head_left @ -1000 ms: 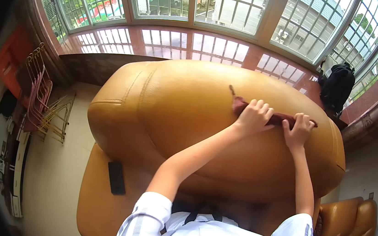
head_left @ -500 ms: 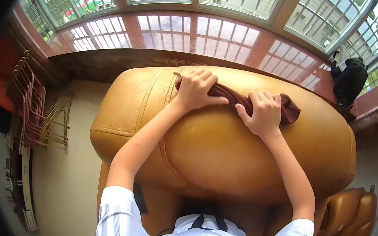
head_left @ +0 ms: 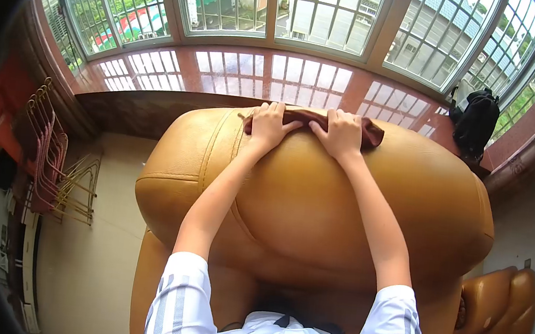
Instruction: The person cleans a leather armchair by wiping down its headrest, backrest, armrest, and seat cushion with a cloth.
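A dark maroon cloth (head_left: 373,134) lies bunched lengthwise along the far top edge of a tan leather sofa back (head_left: 304,190). My left hand (head_left: 268,126) is closed over the cloth's left part, thumb pointing inward. Close beside it, my right hand (head_left: 338,133) grips the cloth with its fingers over the far side. The two thumbs nearly meet. One loose end of the cloth sticks out to the right of my right hand, and a small bit shows left of my left hand. My fingertips are partly hidden beyond the edge.
Behind the sofa runs a glossy reddish windowsill (head_left: 238,76) below barred windows. A black bag (head_left: 476,124) stands on its right end. Stacked folding chairs or racks (head_left: 53,157) are at the left, above pale floor tiles (head_left: 94,266). Another tan leather seat (head_left: 499,315) is at lower right.
Both hands and the cloth have shifted toward the sofa's far edge. My right hand has come left, nearer my left hand, and the cloth looks more bunched. The view has tilted up slightly.
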Available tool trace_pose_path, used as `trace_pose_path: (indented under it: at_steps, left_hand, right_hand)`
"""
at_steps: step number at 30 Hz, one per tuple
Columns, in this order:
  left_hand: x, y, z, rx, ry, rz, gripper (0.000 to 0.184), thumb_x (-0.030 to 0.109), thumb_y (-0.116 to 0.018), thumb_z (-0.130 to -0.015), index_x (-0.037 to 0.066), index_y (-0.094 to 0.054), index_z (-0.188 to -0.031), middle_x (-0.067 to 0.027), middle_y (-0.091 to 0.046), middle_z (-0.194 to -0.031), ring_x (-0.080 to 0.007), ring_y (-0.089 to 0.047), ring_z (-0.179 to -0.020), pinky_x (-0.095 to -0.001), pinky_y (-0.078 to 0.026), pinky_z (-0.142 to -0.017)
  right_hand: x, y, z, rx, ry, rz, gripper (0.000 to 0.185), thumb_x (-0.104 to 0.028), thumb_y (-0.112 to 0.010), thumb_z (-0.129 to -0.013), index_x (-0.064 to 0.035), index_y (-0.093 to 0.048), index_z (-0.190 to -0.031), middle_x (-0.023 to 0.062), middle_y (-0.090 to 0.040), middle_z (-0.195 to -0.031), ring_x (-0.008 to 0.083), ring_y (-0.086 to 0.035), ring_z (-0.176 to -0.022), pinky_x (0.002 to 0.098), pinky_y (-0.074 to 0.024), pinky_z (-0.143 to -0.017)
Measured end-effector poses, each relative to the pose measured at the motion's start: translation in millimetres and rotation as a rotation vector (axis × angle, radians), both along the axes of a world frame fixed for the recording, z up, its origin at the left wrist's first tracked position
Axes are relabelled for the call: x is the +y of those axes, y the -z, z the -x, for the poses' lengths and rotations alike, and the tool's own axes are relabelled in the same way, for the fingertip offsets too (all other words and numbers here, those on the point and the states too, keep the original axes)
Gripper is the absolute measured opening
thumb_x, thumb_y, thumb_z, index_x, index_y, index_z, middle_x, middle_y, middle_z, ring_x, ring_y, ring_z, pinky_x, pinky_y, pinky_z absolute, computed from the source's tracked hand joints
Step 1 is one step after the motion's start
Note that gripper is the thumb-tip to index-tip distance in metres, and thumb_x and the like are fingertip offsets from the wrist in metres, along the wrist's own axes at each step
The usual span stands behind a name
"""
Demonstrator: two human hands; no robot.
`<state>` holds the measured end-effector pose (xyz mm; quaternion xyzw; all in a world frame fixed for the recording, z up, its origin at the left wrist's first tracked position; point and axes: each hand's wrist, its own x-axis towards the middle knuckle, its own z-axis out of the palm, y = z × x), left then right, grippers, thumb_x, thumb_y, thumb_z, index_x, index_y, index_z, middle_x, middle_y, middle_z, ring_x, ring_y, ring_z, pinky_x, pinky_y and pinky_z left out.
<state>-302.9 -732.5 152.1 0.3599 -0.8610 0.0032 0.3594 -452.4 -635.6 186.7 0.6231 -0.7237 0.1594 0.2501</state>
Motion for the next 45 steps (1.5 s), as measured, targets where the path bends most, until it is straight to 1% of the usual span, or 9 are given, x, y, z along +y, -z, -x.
trace_pose_path:
  at_steps: [3, 12, 19, 24, 27, 33, 35, 41, 45]
  left_hand:
    - [36, -2, -9, -0.129, -0.063, -0.104, 0.047, 0.047, -0.06, -0.069, 0.008, -0.052, -0.095, -0.0055, -0.056, -0.095, -0.0249, -0.048, -0.093, -0.04, -0.034, -0.08]
    - [161, 15, -47, -0.106, 0.061, 0.125, 0.039, 0.032, -0.065, -0.067, 0.006, -0.047, -0.089, -0.008, -0.05, -0.088, -0.0262, -0.045, -0.086, -0.039, -0.032, -0.073]
    - [228, 42, -13, -0.105, 0.249, 0.241, 0.041, 0.029, -0.066, -0.062, 0.007, -0.044, -0.089, -0.0079, -0.046, -0.088, -0.025, -0.044, -0.085, -0.0366, -0.031, -0.073]
    - [266, 47, 64, 0.006, 0.194, 0.289, 0.031, 0.03, -0.056, -0.069, 0.006, -0.044, -0.085, -0.0067, -0.047, -0.085, -0.0232, -0.045, -0.084, -0.0348, -0.031, -0.072]
    - [289, 44, 104, 0.084, 0.182, 0.32, 0.03, 0.031, -0.055, -0.071, 0.007, -0.044, -0.085, -0.0062, -0.047, -0.085, -0.0226, -0.045, -0.083, -0.0348, -0.031, -0.072]
    - [310, 40, 166, 0.153, 0.11, 0.311, 0.04, 0.042, -0.058, -0.071, 0.007, -0.045, -0.086, -0.0054, -0.048, -0.084, -0.0221, -0.045, -0.082, -0.0345, -0.032, -0.072]
    - [308, 25, 184, 0.182, 0.152, 0.31, 0.037, 0.036, -0.063, -0.069, 0.007, -0.044, -0.085, -0.0052, -0.048, -0.084, -0.023, -0.045, -0.082, -0.0345, -0.032, -0.072]
    - [263, -13, 235, 0.166, 0.216, 0.186, 0.037, 0.037, -0.061, -0.072, 0.005, -0.046, -0.083, -0.0074, -0.051, -0.081, -0.0249, -0.048, -0.08, -0.0362, -0.034, -0.071]
    - [229, -20, 253, 0.118, 0.13, 0.221, 0.038, 0.042, -0.059, -0.073, 0.006, -0.049, -0.078, -0.0083, -0.053, -0.079, -0.0249, -0.05, -0.079, -0.0377, -0.033, -0.072]
  right_hand:
    - [40, 3, -9, -0.034, -0.103, 0.068, 0.042, -0.046, -0.059, -0.069, -0.0065, -0.053, -0.081, 0.0097, -0.058, -0.074, 0.0217, -0.055, -0.068, 0.0345, -0.036, -0.069]
    - [158, 31, -15, 0.035, -0.285, 0.126, 0.039, -0.043, -0.066, -0.06, -0.0098, -0.05, -0.073, 0.0034, -0.047, -0.065, 0.0182, -0.046, -0.064, 0.0312, -0.0341, -0.063]
    - [245, 69, 35, 0.147, -0.479, 0.227, 0.025, -0.033, -0.057, -0.066, -0.0107, -0.049, -0.074, 0.0014, -0.044, -0.066, 0.0162, -0.045, -0.065, 0.0301, -0.0332, -0.059]
    - [282, 68, 107, 0.255, -0.334, 0.278, 0.022, -0.03, -0.057, -0.066, -0.0118, -0.051, -0.077, 0.0013, -0.043, -0.066, 0.0165, -0.045, -0.064, 0.0297, -0.0321, -0.059]
    - [304, 57, 138, 0.115, -0.359, 0.35, 0.024, -0.031, -0.058, -0.066, -0.0126, -0.052, -0.079, 0.0013, -0.043, -0.065, 0.017, -0.044, -0.062, 0.0303, -0.0321, -0.058]
    - [316, 50, 199, 0.181, -0.209, 0.337, 0.027, -0.028, -0.062, -0.063, -0.0132, -0.053, -0.083, 0.0017, -0.044, -0.066, 0.0179, -0.045, -0.061, 0.0325, -0.0343, -0.06]
    - [311, 50, 216, 0.191, -0.14, 0.321, 0.03, -0.026, -0.064, -0.062, -0.0127, -0.053, -0.086, 0.0016, -0.045, -0.068, 0.0179, -0.046, -0.063, 0.0326, -0.0347, -0.061]
    - [275, 26, 237, 0.005, 0.021, 0.294, 0.042, -0.028, -0.067, -0.062, -0.0105, -0.049, -0.095, 0.0015, -0.049, -0.077, 0.0177, -0.05, -0.072, 0.0331, -0.0354, -0.065]
    - [249, 21, 253, -0.009, -0.036, 0.34, 0.037, -0.028, -0.068, -0.062, -0.01, -0.051, -0.091, 0.0032, -0.053, -0.079, 0.0193, -0.053, -0.072, 0.0346, -0.0369, -0.065]
